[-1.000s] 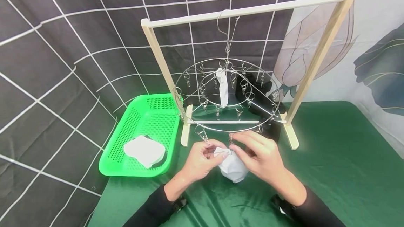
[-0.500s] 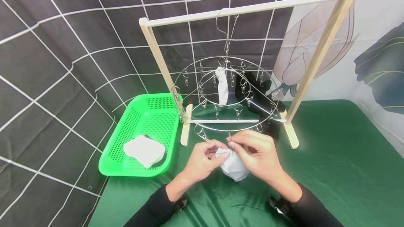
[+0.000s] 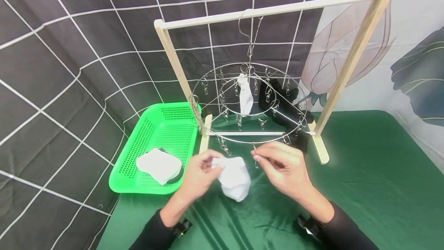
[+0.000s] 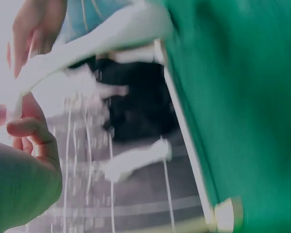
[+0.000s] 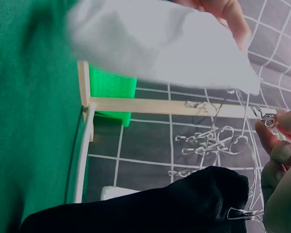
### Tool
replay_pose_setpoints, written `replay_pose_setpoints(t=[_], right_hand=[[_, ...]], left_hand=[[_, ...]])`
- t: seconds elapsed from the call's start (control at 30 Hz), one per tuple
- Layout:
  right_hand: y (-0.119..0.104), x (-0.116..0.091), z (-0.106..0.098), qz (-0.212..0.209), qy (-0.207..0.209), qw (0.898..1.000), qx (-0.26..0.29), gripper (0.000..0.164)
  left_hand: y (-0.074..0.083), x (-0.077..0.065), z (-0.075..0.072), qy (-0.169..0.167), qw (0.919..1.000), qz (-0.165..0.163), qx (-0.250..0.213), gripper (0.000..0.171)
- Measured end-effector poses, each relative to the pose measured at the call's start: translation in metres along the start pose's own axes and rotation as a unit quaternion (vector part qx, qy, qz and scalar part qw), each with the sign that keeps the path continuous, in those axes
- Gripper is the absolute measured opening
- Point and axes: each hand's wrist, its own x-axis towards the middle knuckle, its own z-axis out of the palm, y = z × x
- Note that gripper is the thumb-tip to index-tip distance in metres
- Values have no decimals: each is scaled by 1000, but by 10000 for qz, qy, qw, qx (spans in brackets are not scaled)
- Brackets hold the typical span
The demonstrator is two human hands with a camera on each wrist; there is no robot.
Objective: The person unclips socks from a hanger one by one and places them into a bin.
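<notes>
A white sock (image 3: 236,182) hangs from my left hand (image 3: 197,176), whose thumb and fingers pinch its upper edge. My right hand (image 3: 286,171) pinches a metal clip (image 5: 267,119) on the front rim of the round wire hanger (image 3: 239,142). The sock is apart from that clip, to its left in the head view. Another white sock (image 3: 246,97) hangs inside the hanger's rings. Black socks (image 3: 289,113) hang on its right side; in the right wrist view a clip holds one black sock (image 5: 199,199). The left wrist view is blurred.
The hanger hooks over the bar (image 3: 277,9) of a wooden stand. A green basket (image 3: 116,182) at left holds folded white socks (image 3: 157,165) with something dark beneath. Several unused clips (image 3: 240,122) dangle from the rings. Green cloth (image 3: 374,188) covers the table.
The left hand has moved left with the white sock, drawing it away from the clip. The right hand stays at the clip. The neighbouring clip near the left hand now hangs lower.
</notes>
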Motion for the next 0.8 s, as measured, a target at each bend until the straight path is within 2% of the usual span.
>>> replay_pose_setpoints(t=[0.1, 0.17, 0.3, 0.43, 0.57, 0.8], right_hand=[[0, 0, 0, -63, 9, 10000, -55, 31], [0, 0, 0, -111, 16, 9999, -57, 31], [0, 1, -1, -153, 41, 9999, -68, 30], [0, 0, -2, -170, 41, 9998, -114, 30], [0, 0, -3, -164, 24, 9998, -104, 29], [1, 2, -2, -227, 0, 9996, -137, 29]], left_hand=[[1, -2, -33, 705, 9968, -354, -162, 18], [1, -3, -57, 1295, 9892, -635, -261, 18], [-1, 0, -104, 2483, 9628, -1057, -120, 18], [-7, 2, -144, 3179, 9351, -1527, 349, 19], [-15, 0, -170, 3362, 9137, -2086, 927, 24], [-22, -13, -198, 3048, 8761, -2851, 2413, 46]])
